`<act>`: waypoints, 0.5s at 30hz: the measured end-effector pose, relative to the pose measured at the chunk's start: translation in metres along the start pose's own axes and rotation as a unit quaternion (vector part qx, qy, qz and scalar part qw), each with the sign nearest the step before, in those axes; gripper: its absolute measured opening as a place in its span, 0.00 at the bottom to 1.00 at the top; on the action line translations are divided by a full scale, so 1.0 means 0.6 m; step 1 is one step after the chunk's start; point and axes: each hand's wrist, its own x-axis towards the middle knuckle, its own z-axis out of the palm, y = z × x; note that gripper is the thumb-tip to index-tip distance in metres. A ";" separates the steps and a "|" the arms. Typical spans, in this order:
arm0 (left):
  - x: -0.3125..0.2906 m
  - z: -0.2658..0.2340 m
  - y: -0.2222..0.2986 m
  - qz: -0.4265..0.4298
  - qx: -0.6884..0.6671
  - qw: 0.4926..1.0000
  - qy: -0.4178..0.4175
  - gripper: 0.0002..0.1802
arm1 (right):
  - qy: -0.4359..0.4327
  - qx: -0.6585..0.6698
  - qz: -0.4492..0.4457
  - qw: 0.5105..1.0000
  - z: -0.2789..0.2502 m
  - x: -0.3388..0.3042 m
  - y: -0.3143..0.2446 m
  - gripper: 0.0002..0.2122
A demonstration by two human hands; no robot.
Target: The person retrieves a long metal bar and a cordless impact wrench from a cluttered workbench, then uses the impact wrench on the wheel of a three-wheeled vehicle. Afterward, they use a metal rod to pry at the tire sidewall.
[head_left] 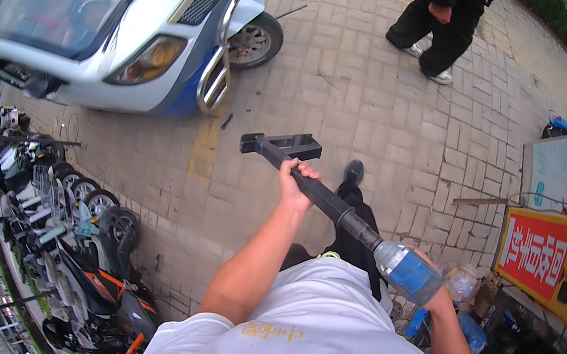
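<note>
My left hand is wrapped round a long black square metal post in front of my body. Its far end carries a welded black metal frame with an end plate. Toward my right, the post narrows into a round ribbed sleeve. A clear plastic bottle with a blue band meets that end; whether the sleeve goes inside it, I cannot tell. Closed round the bottle from its far and right side is my right hand, its fingers partly hidden behind the plastic.
A white and blue three-wheeled vehicle stands at the upper left. Parked scooters line the lower left. A person in black trousers stands ahead on the paving. At right are a yellow box with a red sign, a whiteboard and clutter.
</note>
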 end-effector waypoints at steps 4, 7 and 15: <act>0.122 0.104 0.001 -0.010 -0.006 1.000 -0.002 0.07 | -0.031 -0.036 0.028 0.998 -0.103 0.149 -0.067 0.33; 0.192 0.169 0.003 -0.010 -0.038 0.999 0.001 0.07 | -0.055 -0.102 -0.006 0.993 -0.165 0.236 -0.116 0.35; 0.400 0.295 0.039 0.001 -0.127 0.992 0.011 0.08 | -0.011 -0.112 0.046 0.993 -0.242 0.478 -0.216 0.44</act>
